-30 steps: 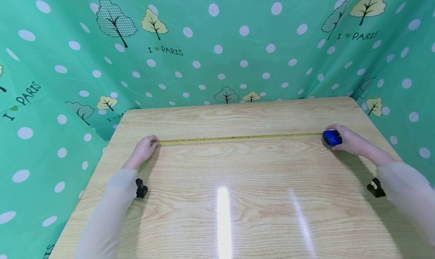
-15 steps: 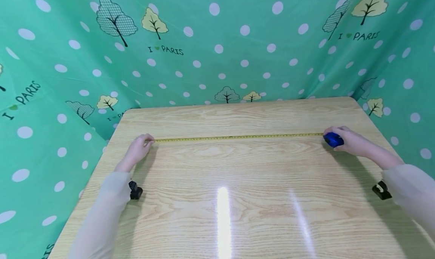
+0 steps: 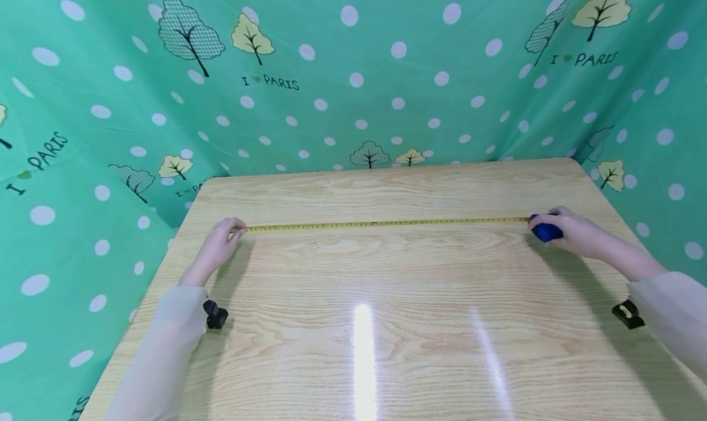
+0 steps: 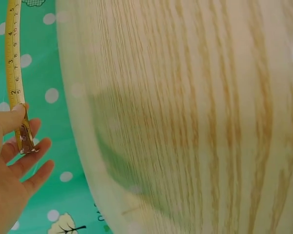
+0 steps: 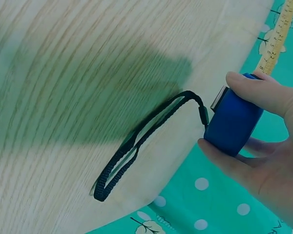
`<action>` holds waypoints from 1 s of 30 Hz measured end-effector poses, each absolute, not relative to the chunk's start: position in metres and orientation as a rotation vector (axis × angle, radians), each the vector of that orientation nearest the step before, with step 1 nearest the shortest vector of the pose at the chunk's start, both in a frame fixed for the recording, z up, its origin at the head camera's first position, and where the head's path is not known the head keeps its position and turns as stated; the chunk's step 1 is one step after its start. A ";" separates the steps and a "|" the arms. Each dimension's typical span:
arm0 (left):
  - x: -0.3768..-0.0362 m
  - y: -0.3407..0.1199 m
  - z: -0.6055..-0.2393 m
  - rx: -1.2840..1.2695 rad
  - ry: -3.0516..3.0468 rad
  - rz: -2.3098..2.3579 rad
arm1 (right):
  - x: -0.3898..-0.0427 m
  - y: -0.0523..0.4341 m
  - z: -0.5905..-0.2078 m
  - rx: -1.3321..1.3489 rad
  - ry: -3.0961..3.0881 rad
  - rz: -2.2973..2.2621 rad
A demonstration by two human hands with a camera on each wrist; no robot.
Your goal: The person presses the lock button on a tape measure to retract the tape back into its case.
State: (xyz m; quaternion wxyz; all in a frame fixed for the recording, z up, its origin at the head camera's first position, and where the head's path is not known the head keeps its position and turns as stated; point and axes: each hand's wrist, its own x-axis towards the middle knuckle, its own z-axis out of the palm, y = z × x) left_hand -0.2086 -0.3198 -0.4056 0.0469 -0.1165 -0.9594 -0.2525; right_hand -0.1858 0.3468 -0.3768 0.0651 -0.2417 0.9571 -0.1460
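Note:
A yellow tape measure blade (image 3: 381, 223) stretches across the far part of the wooden table between two hands. On the left, the left hand (image 3: 220, 243) pinches the blade's end between thumb and forefinger. In the left wrist view the metal end hook (image 4: 28, 145) sticks out past the thumb, and the other fingers are spread. The right hand (image 3: 577, 234) grips the blue tape measure case (image 3: 547, 231) at the blade's other end. A black wrist strap (image 5: 136, 134) hangs from the case in the right wrist view.
The light wood table (image 3: 386, 274) has rounded far corners. A green dotted curtain (image 3: 353, 89) printed with trees stands behind it and at both sides. Black wrist-worn devices (image 3: 215, 315) show under the pale sleeves (image 3: 160, 353).
The left hand has moved left with the blade's end, and the right hand slightly right with the case. More of the blade now shows between them.

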 end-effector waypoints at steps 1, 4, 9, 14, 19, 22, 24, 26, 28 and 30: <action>-0.208 -0.320 -0.405 -0.360 -2.923 -0.770 | -0.186 0.347 -0.377 -0.728 2.888 -0.440; -0.207 -0.320 -0.405 -0.374 -2.916 -0.773 | -0.185 0.347 -0.377 -0.739 2.890 -0.429; -0.206 -0.320 -0.406 -0.370 -2.911 -0.769 | -0.185 0.347 -0.378 -0.799 2.885 -0.441; -0.205 -0.321 -0.407 -0.365 -2.919 -0.748 | -0.184 0.348 -0.380 -0.845 2.869 -0.467; -0.204 -0.321 -0.408 -0.373 -2.907 -0.748 | -0.183 0.348 -0.382 -0.830 2.867 -0.447; -0.203 -0.321 -0.408 -0.376 -2.901 -0.762 | -0.183 0.348 -0.383 -0.822 2.861 -0.439; -0.202 -0.321 -0.409 -0.376 -2.897 -0.761 | -0.183 0.348 -0.383 -0.828 2.861 -0.435; -0.201 -0.321 -0.410 -0.376 -2.890 -0.761 | -0.183 0.347 -0.382 -0.838 2.861 -0.451; -0.201 -0.320 -0.410 -0.381 -2.884 -0.752 | -0.182 0.346 -0.382 -0.849 2.866 -0.463; -0.201 -0.318 -0.411 -0.395 -2.887 -0.751 | -0.183 0.344 -0.380 -0.844 2.850 -0.484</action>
